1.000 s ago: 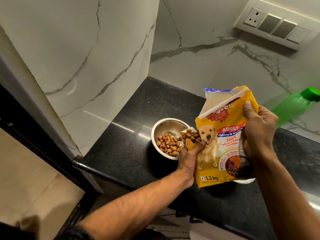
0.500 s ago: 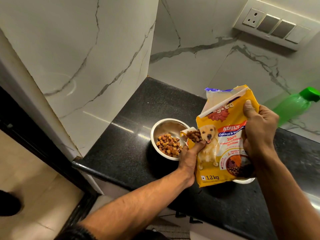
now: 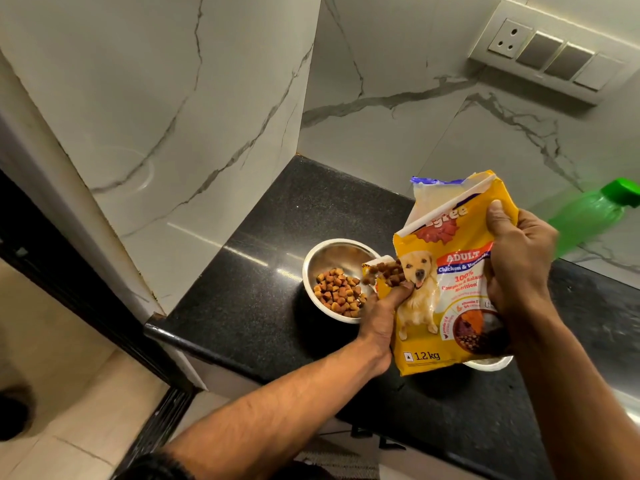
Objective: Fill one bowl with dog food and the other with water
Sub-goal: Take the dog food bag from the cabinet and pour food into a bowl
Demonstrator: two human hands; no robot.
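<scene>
White marble-look wall panels with grey veins (image 3: 194, 109) fill the corner behind a black speckled stone counter (image 3: 263, 282), which runs from that corner toward the lower right. Beige floor tiles (image 3: 59, 368) lie below the counter's front edge on the left.

On the right-hand wall a pale rectangular switch plate with a socket and three rockers (image 3: 550, 50) sits high up. Below it, a translucent green plastic bottle with a darker green cap (image 3: 588, 216) appears tilted at the frame's right edge, beyond the right hand.

Over the counter, a yellow plastic dog food bag printed with a golden puppy and marked 1.2 kg (image 3: 446, 292) is held tipped to the left, its torn corner above the bowl. The right hand (image 3: 519, 268) grips the bag's right side, thumb pressed on the front, fingers curled behind. The left hand (image 3: 381, 313) holds the bag's lower left edge, thumb on the front by the puppy, the other fingers wrapped behind.

A round stainless steel bowl (image 3: 332, 251) stands on the counter just left of the bag. A white rim of a second bowl (image 3: 488, 362) peeks out beneath the bag's bottom edge; its contents are hidden.

Brown and tan kibble pieces (image 3: 337, 291) are heaped in the steel bowl's near half, and more crowd the bag's opening, just above the rim.
</scene>
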